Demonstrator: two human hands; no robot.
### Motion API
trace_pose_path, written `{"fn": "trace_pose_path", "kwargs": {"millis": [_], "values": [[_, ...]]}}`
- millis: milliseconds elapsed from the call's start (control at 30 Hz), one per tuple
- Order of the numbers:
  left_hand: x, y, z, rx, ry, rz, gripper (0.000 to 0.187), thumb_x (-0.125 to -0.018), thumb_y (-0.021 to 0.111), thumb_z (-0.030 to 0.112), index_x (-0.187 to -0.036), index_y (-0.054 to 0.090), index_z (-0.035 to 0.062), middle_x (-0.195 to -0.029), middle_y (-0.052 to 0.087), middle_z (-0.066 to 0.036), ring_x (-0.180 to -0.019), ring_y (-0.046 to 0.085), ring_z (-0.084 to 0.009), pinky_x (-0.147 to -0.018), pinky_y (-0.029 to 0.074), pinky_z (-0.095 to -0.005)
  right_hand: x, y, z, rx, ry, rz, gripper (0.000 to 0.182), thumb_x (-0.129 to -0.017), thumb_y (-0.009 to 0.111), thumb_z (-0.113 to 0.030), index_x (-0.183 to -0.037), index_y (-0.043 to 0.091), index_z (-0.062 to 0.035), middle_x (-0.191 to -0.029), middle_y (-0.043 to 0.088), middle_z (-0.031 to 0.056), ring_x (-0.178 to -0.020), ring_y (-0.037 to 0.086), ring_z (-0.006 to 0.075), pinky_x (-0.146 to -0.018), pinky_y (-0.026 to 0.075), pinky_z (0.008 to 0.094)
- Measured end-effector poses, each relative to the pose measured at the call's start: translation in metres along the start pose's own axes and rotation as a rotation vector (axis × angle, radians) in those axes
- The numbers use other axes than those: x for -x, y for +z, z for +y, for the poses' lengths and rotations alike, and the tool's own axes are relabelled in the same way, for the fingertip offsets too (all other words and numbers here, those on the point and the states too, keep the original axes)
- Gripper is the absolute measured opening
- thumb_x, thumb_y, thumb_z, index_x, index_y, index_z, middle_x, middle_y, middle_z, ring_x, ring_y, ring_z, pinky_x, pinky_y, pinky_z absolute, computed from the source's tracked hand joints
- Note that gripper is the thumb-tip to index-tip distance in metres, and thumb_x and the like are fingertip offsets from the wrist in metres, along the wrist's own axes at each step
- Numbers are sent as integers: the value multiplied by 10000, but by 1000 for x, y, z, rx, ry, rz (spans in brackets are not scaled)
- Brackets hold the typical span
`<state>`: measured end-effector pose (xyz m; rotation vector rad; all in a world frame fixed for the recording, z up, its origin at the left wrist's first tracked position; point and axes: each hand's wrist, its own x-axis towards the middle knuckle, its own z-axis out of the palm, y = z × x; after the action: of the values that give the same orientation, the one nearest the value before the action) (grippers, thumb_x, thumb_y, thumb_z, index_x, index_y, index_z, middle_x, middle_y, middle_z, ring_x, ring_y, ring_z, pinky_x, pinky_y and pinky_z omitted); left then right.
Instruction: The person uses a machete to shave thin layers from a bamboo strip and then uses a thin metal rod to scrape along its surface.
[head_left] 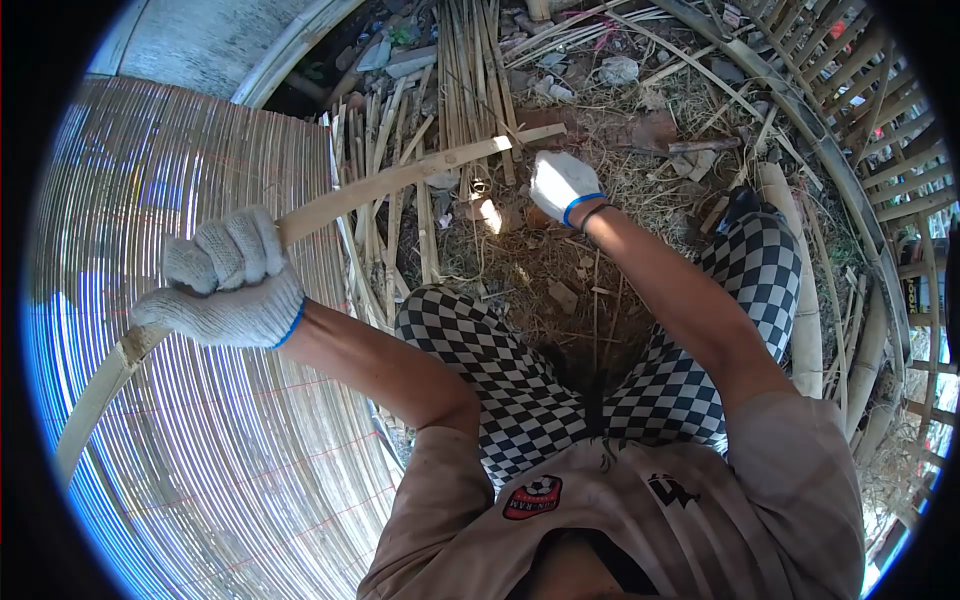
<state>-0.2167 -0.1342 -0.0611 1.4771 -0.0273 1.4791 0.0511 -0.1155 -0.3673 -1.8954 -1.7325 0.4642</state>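
Note:
A long, slightly bent bamboo strip point(385, 182) crosses the upper left of the view. My left hand point(222, 278), in a white knitted glove with a blue cuff, is closed round it; the strip's lower part runs on down to the left edge. Just below the strip's far end is my right hand point(563, 187), gloved alike, with its fingers curled closed. Whatever it may hold is hidden. No contact between my right hand and the strip can be made out.
A screen of thin slats point(200, 430) spans the left side. Split bamboo pieces point(470, 70) lie at the top, near rubble and straw. On the right are bamboo poles point(795, 290) and a curved lattice point(905, 150). My checkered trouser legs point(490, 345) show below.

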Motion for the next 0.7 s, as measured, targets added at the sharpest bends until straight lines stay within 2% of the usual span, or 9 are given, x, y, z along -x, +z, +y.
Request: {"fn": "trace_pose_path", "kwargs": {"millis": [100, 200, 267, 333, 367, 467, 567, 600, 700], "values": [[1, -6, 1, 25, 22, -72, 691, -966, 379, 798, -561, 363, 238, -436, 308, 58, -347, 253, -68, -296, 280, -273, 7, -34, -33, 45, -17, -46, 152, -923, 580, -156, -973, 677, -49, -879, 733, 180, -901, 725, 358, -812, 577, 461], [1, -2, 4, 45, -21, -103, 683, -953, 420, 798, -567, 362, 238, -437, 307, 62, -342, 260, -70, -299, 288, -267, 21, -48, -51, 9, -113, 58, 172, -938, 569, -157, -1017, 670, -43, -846, 726, 178, -868, 725, 370, -808, 585, 464], [2, 2, 6, 40, -24, -113, 684, -953, 415, 799, -567, 366, 237, -438, 313, 58, -339, 277, -74, -300, 298, -259, 14, -15, -10, 109, -8, 17, 171, -948, 564, -156, -1028, 667, -45, -841, 732, 168, -850, 732, 370, -775, 590, 461], [4, 5, 9, 35, -21, -131, 682, -956, 410, 796, -569, 371, 236, -441, 319, 57, -339, 289, -76, -300, 310, -263, -1, 42, 71, 150, 116, -81, 167, -953, 566, -154, -1027, 663, -40, -852, 740, 176, -829, 741, 371, -735, 593, 463], [1, 11, 9, 33, -15, -147, 682, -958, 407, 795, -571, 374, 235, -443, 322, 57, -340, 295, -78, -300, 316, -264, -2, 30, 73, 142, 195, -165, 164, -952, 570, -153, -1020, 661, -34, -865, 746, 188, -817, 747, 373, -711, 594, 465], [5, 23, 8, -46, 11, -81, 681, -960, 407, 790, -572, 363, 231, -446, 322, 60, -339, 303, -77, -299, 328, -269, -2, 9, 51, 127, 284, -201, 177, -951, 576, -165, -1036, 654, -30, -877, 747, 203, -803, 745, 377, -707, 591, 483], [9, 15, 11, -60, 26, -48, 675, -961, 411, 785, -577, 358, 234, -446, 324, 59, -341, 294, -76, -304, 318, -269, 5, 22, 44, 174, 1, 110, 181, -943, 594, -182, -1002, 662, -24, -854, 743, 198, -794, 739, 379, -719, 589, 493], [9, 11, 13, -56, 25, -35, 673, -962, 413, 784, -577, 358, 235, -446, 323, 59, -341, 292, -76, -305, 317, -269, 7, 11, 34, 124, -15, 115, 170, -934, 606, -185, -966, 657, -27, -844, 746, 186, -796, 734, 394, -727, 591, 493], [8, -3, 17, -49, 15, -16, 664, -963, 420, 780, -581, 362, 240, -449, 324, 61, -345, 294, -76, -313, 321, -268, -11, 29, 55, 144, 5, 74, 228, -926, 629, -193, -1056, 677, -12, -920, 751, 203, -843, 736, 395, -758, 596, 483]]}}
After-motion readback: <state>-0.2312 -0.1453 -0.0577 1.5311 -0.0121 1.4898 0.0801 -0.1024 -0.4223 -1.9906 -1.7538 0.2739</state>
